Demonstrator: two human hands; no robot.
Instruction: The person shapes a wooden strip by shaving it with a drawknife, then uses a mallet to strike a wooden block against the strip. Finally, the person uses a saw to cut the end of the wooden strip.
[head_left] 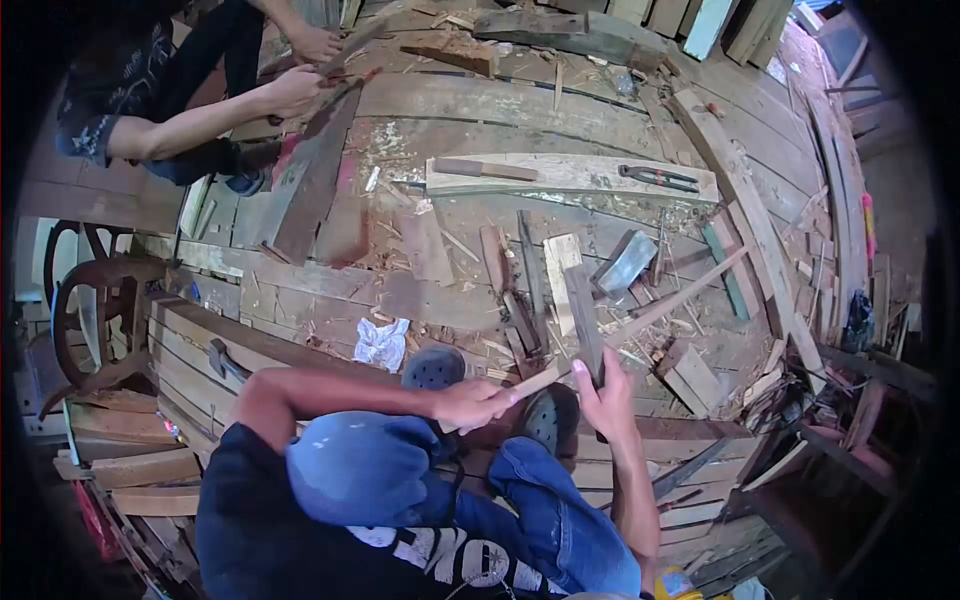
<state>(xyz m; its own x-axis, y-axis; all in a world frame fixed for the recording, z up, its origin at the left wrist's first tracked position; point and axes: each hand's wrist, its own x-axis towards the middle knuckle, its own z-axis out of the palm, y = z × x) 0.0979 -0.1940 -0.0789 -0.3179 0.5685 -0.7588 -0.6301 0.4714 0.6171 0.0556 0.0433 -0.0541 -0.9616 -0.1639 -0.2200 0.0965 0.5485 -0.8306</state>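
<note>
A long, thin wooden strip (680,297) slants across the lower middle of the view. My left hand (475,405) is closed round its near end, close to my knee. In my right hand (608,393) is a dark, flat, upright bar (583,315), whose material I cannot make out. The bar crosses the strip beside my right thumb, and they look to be in contact. Beyond them, a pale wood piece (560,275) and a grey, block-like object (628,262) lie on the plank floor (450,100).
Pincers (658,178) and a short brown stick (485,169) rest on a pale board (580,175). Another person's hands (305,75) hold a tool over a dark plank (315,180). A white cloth (381,342), wood scraps, a long beam (735,190) and a rusty wheel (95,320) lie around.
</note>
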